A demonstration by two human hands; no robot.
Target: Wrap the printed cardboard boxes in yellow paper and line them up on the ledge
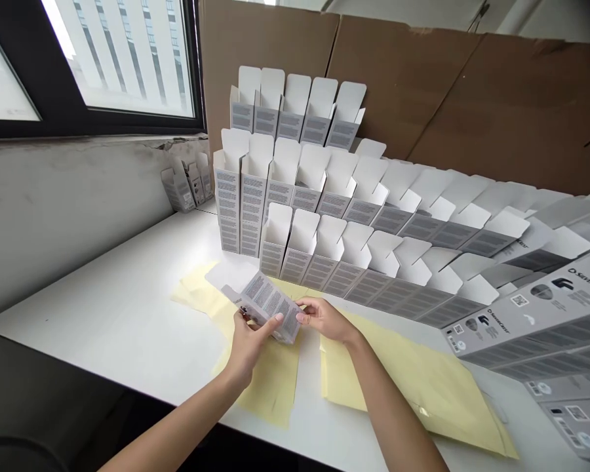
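Observation:
A small grey-and-white carton point(268, 298) with printed text lies tilted between my two hands, its white end flaps open toward the upper left. My left hand point(253, 334) grips it from below and the left, thumb across the printed side. At its lower right end, my right hand point(324, 319) pinches the edge with thumb and fingers. Under the carton, yellow paper sheets point(270, 387) are spread on the white table point(128, 314). A larger stack of yellow sheets point(398, 373) lies beneath my right forearm.
Rows of upright open-topped cartons point(299, 190) stand behind my hands and run to the right. Larger printed boxes point(535, 308) lie at the right. A few cartons point(184, 187) stand in the far left corner, under the window point(128, 59). Brown cardboard point(423, 92) forms a back wall.

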